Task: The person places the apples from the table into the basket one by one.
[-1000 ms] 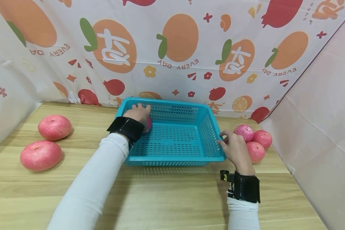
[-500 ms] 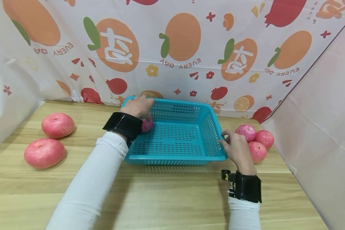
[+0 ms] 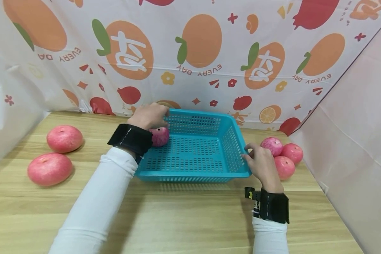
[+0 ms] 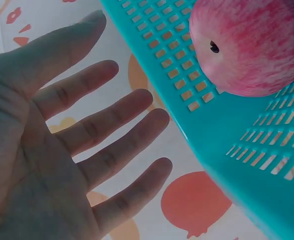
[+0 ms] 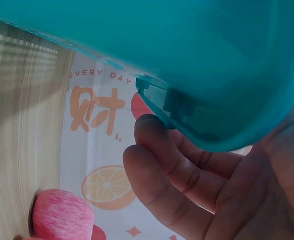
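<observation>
A teal perforated plastic basket stands on the wooden table. In its back left corner lies a pink-red apple, its dark stem hollow showing. My left hand is over that corner, apart from the apple. The left wrist view shows this hand with fingers spread and nothing in it, beside the basket wall and the apple. At the basket's right side, my right hand grips the rim. Seen from the right wrist, its curled fingers hook under the rim.
Three smaller pink apples are clustered right of the basket, close to my right hand. Two larger, flattened pink fruits sit at the table's left. A fruit-printed cloth hangs right behind the basket.
My left hand has let go of the apple in the basket and has drawn up and left, uncovering it. My right hand stays on the rim.
</observation>
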The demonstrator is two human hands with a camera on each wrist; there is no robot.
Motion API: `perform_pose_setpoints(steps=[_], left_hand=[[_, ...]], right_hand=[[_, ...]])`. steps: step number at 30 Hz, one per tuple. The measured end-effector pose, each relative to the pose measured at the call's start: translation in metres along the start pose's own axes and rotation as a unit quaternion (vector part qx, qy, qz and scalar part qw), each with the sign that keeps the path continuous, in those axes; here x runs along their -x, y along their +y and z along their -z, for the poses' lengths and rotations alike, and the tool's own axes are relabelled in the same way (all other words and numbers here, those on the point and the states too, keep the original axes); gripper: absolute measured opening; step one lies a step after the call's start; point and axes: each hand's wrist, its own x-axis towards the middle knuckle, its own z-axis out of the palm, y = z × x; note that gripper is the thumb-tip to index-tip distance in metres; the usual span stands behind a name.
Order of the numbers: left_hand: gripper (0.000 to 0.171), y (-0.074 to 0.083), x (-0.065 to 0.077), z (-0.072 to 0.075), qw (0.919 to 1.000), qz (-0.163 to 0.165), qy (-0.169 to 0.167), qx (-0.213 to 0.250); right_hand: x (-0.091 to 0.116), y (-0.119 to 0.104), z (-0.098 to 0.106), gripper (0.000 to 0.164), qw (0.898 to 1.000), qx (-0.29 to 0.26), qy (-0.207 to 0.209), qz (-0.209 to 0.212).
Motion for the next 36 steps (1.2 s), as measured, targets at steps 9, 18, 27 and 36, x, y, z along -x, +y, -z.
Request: perform_pose_setpoints(steps=[9, 18, 27, 36], left_hand=[[0.039, -0.003, 0.006, 0.006, 0.9996, 0.016, -0.017, 0.018], [0.038, -0.013, 0.017, 0.011, 0.9997, -0.007, -0.008, 0.023], [0.043, -0.021, 0.025, 0.017, 0.9994, 0.007, -0.006, 0.034], [0.040, -0.027, 0.029, 0.018, 0.9992, 0.005, 0.012, 0.039]], right_hand=[[0.001, 0.001, 0.001, 0.030, 1.000, -0.005, 0.003, 0.003], [0.001, 0.000, -0.001, 0.030, 1.000, -0.008, -0.002, 0.001], [0.001, 0.000, -0.001, 0.030, 1.000, -0.006, 0.003, 0.001], [0.002, 0.000, -0.001, 0.031, 1.000, -0.010, 0.003, -0.003]])
